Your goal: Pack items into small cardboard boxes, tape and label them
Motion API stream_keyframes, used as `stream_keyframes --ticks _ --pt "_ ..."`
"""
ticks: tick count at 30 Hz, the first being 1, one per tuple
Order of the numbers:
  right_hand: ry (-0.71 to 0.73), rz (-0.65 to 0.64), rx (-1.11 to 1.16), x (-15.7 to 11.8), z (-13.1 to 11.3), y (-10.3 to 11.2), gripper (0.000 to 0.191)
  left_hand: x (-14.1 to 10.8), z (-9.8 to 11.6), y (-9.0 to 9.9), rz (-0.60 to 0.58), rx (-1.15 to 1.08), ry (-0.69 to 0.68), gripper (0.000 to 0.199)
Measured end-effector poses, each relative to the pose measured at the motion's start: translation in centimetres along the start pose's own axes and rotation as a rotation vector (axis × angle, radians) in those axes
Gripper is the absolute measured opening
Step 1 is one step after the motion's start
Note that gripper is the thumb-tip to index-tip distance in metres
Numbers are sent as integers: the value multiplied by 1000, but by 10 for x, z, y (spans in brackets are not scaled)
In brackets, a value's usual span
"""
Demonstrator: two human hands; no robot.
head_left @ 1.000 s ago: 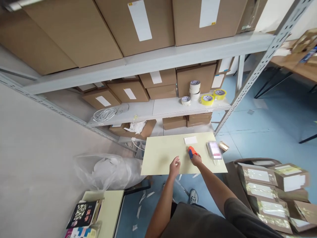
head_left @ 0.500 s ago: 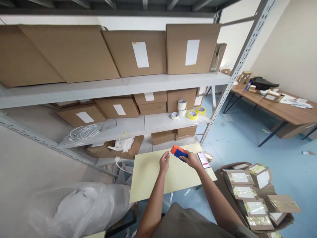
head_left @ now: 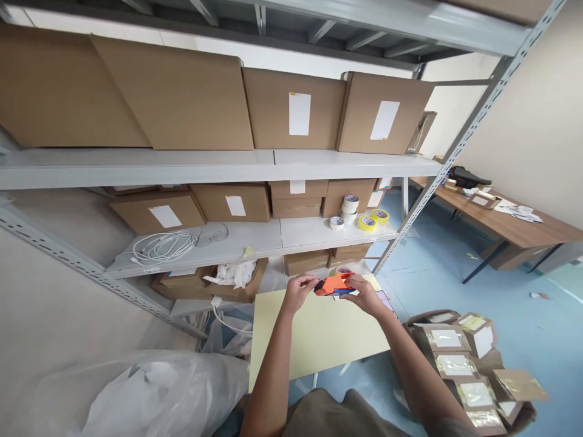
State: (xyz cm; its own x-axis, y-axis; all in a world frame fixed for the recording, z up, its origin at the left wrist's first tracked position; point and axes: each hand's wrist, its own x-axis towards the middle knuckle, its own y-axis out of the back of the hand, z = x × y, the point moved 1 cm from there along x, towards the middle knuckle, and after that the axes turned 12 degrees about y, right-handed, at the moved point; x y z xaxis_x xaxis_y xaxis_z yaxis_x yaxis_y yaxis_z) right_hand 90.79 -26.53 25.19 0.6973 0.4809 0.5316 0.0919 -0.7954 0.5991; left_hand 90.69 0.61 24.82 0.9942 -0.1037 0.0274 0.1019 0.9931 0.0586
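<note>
An orange and blue hand tool, perhaps a tape dispenser, is held above the pale yellow tabletop. My right hand is closed round its right end. At the tool's left end, my left hand pinches its dark tip with the fingertips. A phone lies on the table's right side, partly behind my right forearm. Part of a tape roll shows just behind the tool.
Grey shelves with cardboard boxes stand ahead. White tape rolls, yellow tape rolls and a coiled white cable rest on the middle shelf. Small boxes fill a container at right. A plastic bag bulges at lower left.
The tool has turned so its orange side faces up. My left hand has come up to its left end and now touches it. The camera view has shifted.
</note>
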Motion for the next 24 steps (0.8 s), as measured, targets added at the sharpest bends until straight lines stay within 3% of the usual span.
stream_keyframes --ticks 8,12,17,19,22,24 --pt "116 13 -134 19 -23 -37 30 -40 26 30 297 234 -365 23" --pt "64 -26 -54 29 -29 -47 42 -38 25 34 463 244 -340 23" --pt "-7 -68 31 40 -15 -43 36 -26 26 30 599 355 -398 28" --pt "-19 -75 41 44 -6 -38 37 -19 30 31 594 375 -374 28" --pt "-8 -95 79 53 4 -31 37 -5 38 35 495 412 -309 26" --pt "11 -102 110 58 10 -28 37 4 44 34 513 474 -324 29"
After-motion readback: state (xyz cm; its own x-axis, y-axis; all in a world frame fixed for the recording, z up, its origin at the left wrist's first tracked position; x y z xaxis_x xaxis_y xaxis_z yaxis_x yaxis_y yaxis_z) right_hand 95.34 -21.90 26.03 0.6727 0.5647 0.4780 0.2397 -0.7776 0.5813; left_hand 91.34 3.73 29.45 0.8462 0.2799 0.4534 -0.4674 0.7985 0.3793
